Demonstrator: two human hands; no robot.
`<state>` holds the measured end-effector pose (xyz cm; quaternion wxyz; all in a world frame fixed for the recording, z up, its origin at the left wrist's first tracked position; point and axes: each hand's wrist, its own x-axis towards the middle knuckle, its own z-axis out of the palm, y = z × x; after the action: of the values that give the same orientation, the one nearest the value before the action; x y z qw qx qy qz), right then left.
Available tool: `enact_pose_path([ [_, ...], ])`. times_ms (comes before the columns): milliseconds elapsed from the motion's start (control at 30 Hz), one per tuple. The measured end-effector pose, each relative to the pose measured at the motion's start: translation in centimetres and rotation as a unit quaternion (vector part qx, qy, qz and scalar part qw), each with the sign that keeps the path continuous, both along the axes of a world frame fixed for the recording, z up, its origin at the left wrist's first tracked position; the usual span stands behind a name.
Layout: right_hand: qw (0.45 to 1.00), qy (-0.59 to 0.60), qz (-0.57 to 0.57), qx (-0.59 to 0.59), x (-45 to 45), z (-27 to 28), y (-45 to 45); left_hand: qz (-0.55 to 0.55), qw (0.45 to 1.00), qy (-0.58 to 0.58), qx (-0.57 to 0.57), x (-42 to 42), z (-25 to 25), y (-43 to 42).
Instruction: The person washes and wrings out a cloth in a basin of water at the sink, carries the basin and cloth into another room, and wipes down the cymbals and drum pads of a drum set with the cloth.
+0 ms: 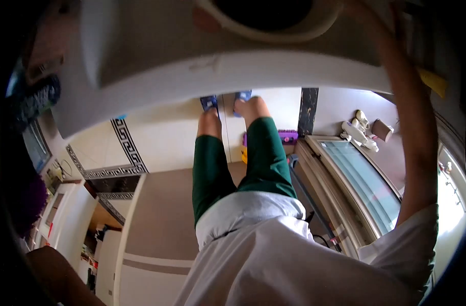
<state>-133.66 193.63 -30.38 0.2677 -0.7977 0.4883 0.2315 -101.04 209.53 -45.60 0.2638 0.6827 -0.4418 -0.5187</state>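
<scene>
At the top edge, over a pale sink-like basin (pixel 156 66), is a round container (pixel 289 36) with a whitish rim and a dark inside. Its upper part is cut off by the frame. A few fingers of my left hand (pixel 206 20) press against its outer left side; the rest of that hand is hidden. My right arm reaches up along the right side, and my right hand (pixel 354 7) meets the rim at the right. Shadow and the frame edge hide its fingers.
A dark blue printed packet or bottle (pixel 42 99) lies on the left. At the right are a yellow item (pixel 434 82), a glass-paned frame (pixel 363 176) and pale shoes (pixel 358 130). A purple case (pixel 288 136) stands behind my legs. White cabinets (pixel 72 214) are at lower left.
</scene>
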Motion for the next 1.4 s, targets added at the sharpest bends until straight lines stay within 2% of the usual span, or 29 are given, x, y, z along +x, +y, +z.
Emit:
enact_pose_path([
  [100, 0.998, 0.040, -0.029, -0.044, -1.1, -1.6, -2.7, -0.026, 0.988, 0.057, -0.139, 2.9, 13.1, -7.7],
  [167, 0.991, 0.076, -0.054, -0.096, -0.7, -5.1, -3.6, -0.071, 0.962, 0.105, -0.241, 3.7, 21.1, -12.2],
  [233, 0.976, 0.069, -0.115, -0.171, -0.7, -9.9, -4.3, -0.157, 0.930, 0.174, -0.283, 1.3, 26.2, -16.3],
  [267, 0.975, -0.019, -0.165, -0.144, -1.4, -11.6, -5.8, -0.210, 0.919, 0.198, -0.269, -1.1, 26.7, -17.8],
  [333, 0.943, -0.198, -0.255, -0.085, -3.0, -14.4, -8.0, -0.298, 0.916, 0.200, -0.181, -7.9, 24.5, -19.8],
  [367, 0.923, -0.254, -0.268, -0.106, -2.8, -14.4, -8.0, -0.296, 0.938, 0.164, -0.076, -10.5, 22.7, -19.9],
  [433, 0.874, -0.359, -0.289, -0.150, -3.1, -13.7, -8.2, -0.329, 0.942, 0.054, -0.042, -12.7, 18.3, -20.1],
  [467, 0.852, -0.371, -0.353, -0.110, -3.4, -12.6, -8.0, -0.334, 0.942, -0.001, -0.012, -14.0, 17.2, -20.0],
  [533, 0.792, -0.395, -0.465, -0.036, -3.3, -7.1, -7.0, -0.355, 0.925, -0.102, -0.089, -16.4, 14.8, -21.0],
  [567, 0.754, -0.409, -0.515, 0.000, -3.0, -3.9, -6.3, -0.392, 0.883, -0.142, -0.215, -16.5, 11.5, -22.1],
  [633, 0.675, -0.456, -0.574, 0.081, -2.5, -0.9, -4.6, -0.316, 0.942, 0.005, -0.112, -17.3, 7.7, -22.0],
  [667, 0.640, -0.482, -0.586, 0.122, -2.5, -0.4, -3.7, -0.292, 0.954, 0.028, -0.068, -18.1, 7.9, -22.6],
  [700, 0.658, -0.476, -0.571, 0.121, -3.4, -1.6, -3.2, -0.265, 0.963, 0.049, -0.025, -18.9, 8.2, -23.1],
  [733, 0.675, -0.470, -0.556, 0.120, -4.2, -2.5, -2.6, -0.253, 0.967, 0.019, 0.016, -19.3, 9.7, -22.9],
  [800, 0.770, -0.352, -0.531, 0.027, -5.3, -4.1, -3.5, -0.225, 0.968, 0.014, 0.113, -19.4, 11.6, -23.9],
  [867, 0.829, -0.241, -0.456, -0.215, -4.5, -6.8, -3.0, -0.194, 0.953, 0.057, 0.228, -19.0, 12.2, -24.9],
  [900, 0.837, -0.206, -0.402, -0.309, -3.5, -5.8, -2.7, -0.271, 0.953, -0.006, 0.139, -18.2, 11.9, -25.4],
  [933, 0.858, -0.161, -0.371, -0.317, -3.3, -5.4, -2.6, -0.344, 0.935, -0.070, 0.049, -17.7, 11.3, -25.2],
  [967, 0.881, -0.126, -0.322, -0.324, -2.8, -5.8, -2.3, -0.418, 0.894, -0.149, -0.055, -17.4, 10.4, -24.9],
  [1000, 0.900, -0.089, -0.270, -0.331, -2.2, -6.1, -1.9, -0.466, 0.836, -0.237, -0.165, -17.1, 9.5, -24.6],
  [1033, 0.930, -0.119, -0.269, -0.221, -1.9, -5.2, -1.4, -0.502, 0.743, -0.338, -0.284, -17.3, 8.5, -23.9],
  [1067, 0.933, -0.118, -0.271, -0.205, -1.5, -6.6, -1.5, -0.519, 0.627, -0.426, -0.396, -17.6, 7.5, -23.4],
  [1100, 0.936, -0.116, -0.274, -0.189, -1.1, -8.2, -1.6, -0.525, 0.659, -0.411, -0.348, -18.2, 7.4, -22.8],
  [1133, 0.953, -0.112, -0.229, -0.166, -1.2, -7.5, -1.7, -0.530, 0.689, -0.395, -0.297, -18.6, 7.3, -22.3],
  [1200, 0.949, -0.072, -0.223, -0.212, -0.8, -9.5, -2.9, -0.549, 0.706, -0.390, -0.218, -19.4, 6.3, -22.4],
  [1233, 0.944, -0.056, -0.221, -0.240, -0.7, -9.9, -3.7, -0.565, 0.695, -0.403, -0.191, -19.2, 5.4, -23.2],
  [1267, 0.941, -0.096, -0.236, -0.223, -0.9, -10.1, -4.0, -0.577, 0.683, -0.416, -0.164, -18.8, 4.7, -24.2],
  [1333, 0.922, -0.168, -0.278, -0.212, -1.6, -10.0, -3.7, -0.574, 0.692, -0.371, -0.234, -18.3, 6.2, -25.2],
  [1400, 0.875, -0.236, -0.346, -0.241, -1.9, -11.8, -3.8, -0.536, 0.740, -0.311, -0.260, -17.9, 7.9, -25.7],
])
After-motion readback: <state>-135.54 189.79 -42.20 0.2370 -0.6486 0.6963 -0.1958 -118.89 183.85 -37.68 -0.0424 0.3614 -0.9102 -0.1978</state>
